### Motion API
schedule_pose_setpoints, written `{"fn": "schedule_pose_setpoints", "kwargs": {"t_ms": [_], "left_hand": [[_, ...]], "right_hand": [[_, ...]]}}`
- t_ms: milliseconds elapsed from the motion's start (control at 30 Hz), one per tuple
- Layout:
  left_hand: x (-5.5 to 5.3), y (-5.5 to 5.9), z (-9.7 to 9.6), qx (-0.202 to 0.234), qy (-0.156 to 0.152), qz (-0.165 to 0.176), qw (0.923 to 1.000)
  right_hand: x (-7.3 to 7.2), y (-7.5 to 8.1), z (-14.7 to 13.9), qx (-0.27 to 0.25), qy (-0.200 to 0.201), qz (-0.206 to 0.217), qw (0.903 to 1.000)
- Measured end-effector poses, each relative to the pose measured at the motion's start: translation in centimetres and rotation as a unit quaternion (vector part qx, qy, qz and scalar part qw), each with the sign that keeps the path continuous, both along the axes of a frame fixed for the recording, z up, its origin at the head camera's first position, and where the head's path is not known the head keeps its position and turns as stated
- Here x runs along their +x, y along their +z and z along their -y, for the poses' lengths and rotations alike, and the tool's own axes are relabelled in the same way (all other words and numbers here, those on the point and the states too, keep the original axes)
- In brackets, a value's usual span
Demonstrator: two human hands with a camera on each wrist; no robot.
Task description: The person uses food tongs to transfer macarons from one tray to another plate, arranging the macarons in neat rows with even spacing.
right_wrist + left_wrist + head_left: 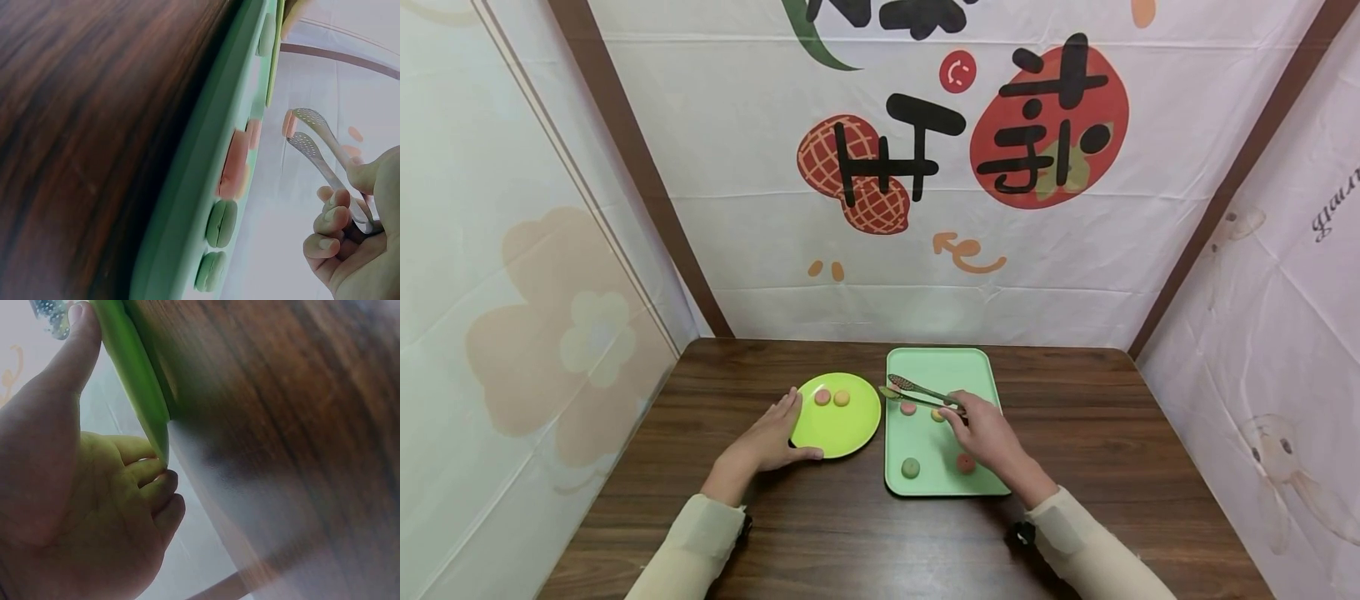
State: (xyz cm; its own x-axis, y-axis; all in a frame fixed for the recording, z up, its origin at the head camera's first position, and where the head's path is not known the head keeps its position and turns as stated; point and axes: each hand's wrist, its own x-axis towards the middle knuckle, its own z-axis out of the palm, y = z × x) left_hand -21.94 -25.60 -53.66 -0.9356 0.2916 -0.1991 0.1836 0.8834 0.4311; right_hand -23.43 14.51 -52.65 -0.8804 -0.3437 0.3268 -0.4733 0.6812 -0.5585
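My left hand (772, 435) rests against the left rim of the yellow-green plate (838, 433), thumb and fingers spread along its edge. A pink macaron (822, 397) and a yellow macaron (842, 398) lie on this plate. My right hand (987, 429) grips metal tongs (928, 392) over the mint-green tray (936, 479), their tips pointing left toward the plate. In the right wrist view, a pink macaron (289, 124) is pinched between the perforated tips of the tongs, raised above the tray. The right palm hides part of the tray.
On the tray lie a green macaron (910, 467), a red macaron (966, 463), another pink macaron (908, 408) and a yellow one (937, 415), among others. Plate and tray stand side by side on the dark wooden table (820, 533). A printed cloth wall (760, 308) rises behind.
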Motion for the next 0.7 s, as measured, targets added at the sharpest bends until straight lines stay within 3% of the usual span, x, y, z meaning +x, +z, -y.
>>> {"fn": "schedule_pose_setpoints", "kwargs": {"t_ms": [433, 700], "left_hand": [[0.3, 0.4, -0.1, -0.008, -0.007, -0.001, 0.9999], [0.2, -0.1, 0.0, -0.023, -0.017, -0.016, 0.9995]], "right_hand": [[-0.3, -0.1, 1.6, 0.013, 0.031, 0.021, 0.9992], [-0.2, -0.2, 2.3, 0.032, 0.029, 0.029, 0.9986]]}}
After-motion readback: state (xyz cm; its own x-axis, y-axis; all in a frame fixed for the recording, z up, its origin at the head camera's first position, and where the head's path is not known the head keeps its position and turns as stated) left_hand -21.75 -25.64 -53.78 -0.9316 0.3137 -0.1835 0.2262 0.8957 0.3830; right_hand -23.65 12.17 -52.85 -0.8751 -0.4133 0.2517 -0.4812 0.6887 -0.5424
